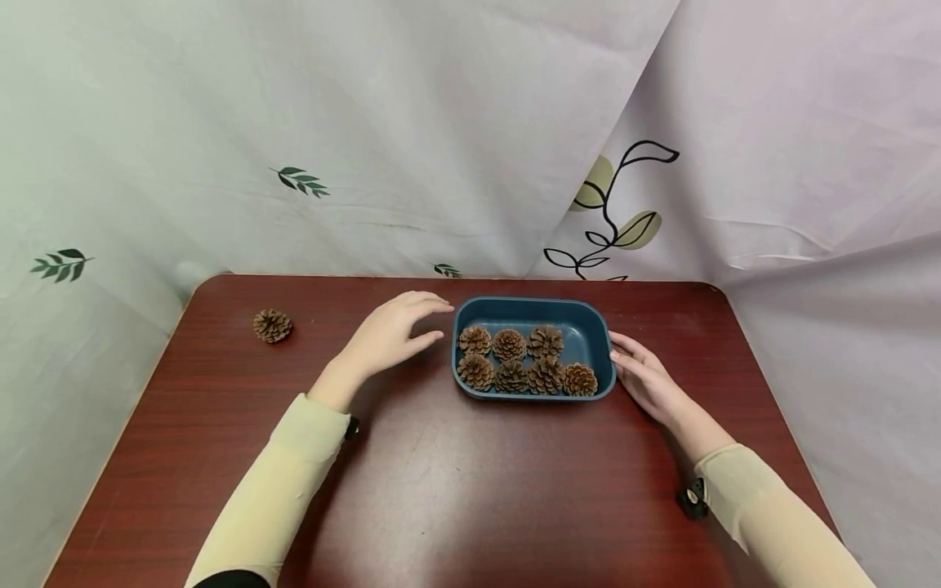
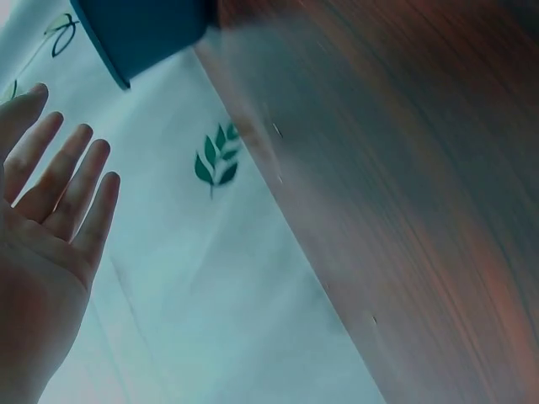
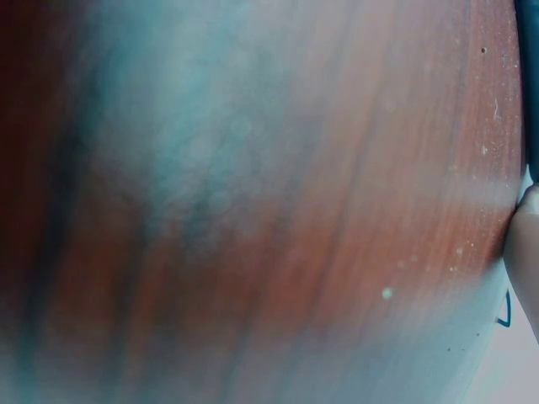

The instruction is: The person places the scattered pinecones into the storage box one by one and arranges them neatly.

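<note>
A dark blue rectangular tray holds several brown pine cones in two rows, the front one longer. Beside its left end is my left hand, fingers extended and thumb apart, with nothing in its grasp. The left wrist view shows the same palm with the fingers spread, below a corner of the tray. At the opposite end, my right hand touches the tray's right wall with its fingertips. Only a fingertip and a strip of the tray show in the right wrist view.
One more pine cone lies by itself toward the back left of the reddish-brown table. Behind the table's far edge hangs a pale curtain with leaf prints, which also runs down both sides.
</note>
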Motion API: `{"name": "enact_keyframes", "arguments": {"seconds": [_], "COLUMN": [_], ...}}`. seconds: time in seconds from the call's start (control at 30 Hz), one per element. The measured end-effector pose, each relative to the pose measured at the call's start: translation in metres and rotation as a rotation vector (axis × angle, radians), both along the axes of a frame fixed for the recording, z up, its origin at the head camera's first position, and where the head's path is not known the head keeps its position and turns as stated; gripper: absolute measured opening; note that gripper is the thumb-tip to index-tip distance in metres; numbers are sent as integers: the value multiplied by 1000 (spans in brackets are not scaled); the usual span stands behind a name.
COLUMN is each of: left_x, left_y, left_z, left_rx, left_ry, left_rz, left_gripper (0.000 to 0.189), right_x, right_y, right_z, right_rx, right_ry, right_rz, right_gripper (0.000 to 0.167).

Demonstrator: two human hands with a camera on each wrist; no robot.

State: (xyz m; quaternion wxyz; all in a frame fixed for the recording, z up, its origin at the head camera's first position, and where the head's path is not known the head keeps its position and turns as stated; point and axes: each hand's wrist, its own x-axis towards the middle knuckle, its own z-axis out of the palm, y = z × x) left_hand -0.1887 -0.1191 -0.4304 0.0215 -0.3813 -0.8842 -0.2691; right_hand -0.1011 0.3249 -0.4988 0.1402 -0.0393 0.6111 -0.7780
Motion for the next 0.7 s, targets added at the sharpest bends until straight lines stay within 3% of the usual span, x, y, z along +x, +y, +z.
{"name": "enact_keyframes", "arguments": {"seconds": [0.27, 0.7], "left_x": [1, 12], "left_y": [-31, -83], "left_z": [-1, -5], "left_rx": [-6, 14], "left_ry": [40, 59], "left_rz": [49, 186], "left_gripper": [39, 39], "right_x": [0, 1], "right_y": [1, 0], "right_z": [0, 0], "right_rx": [19, 35], "right_ry": [-3, -8], "right_rz": [-3, -7], "right_gripper": [36, 39]}}
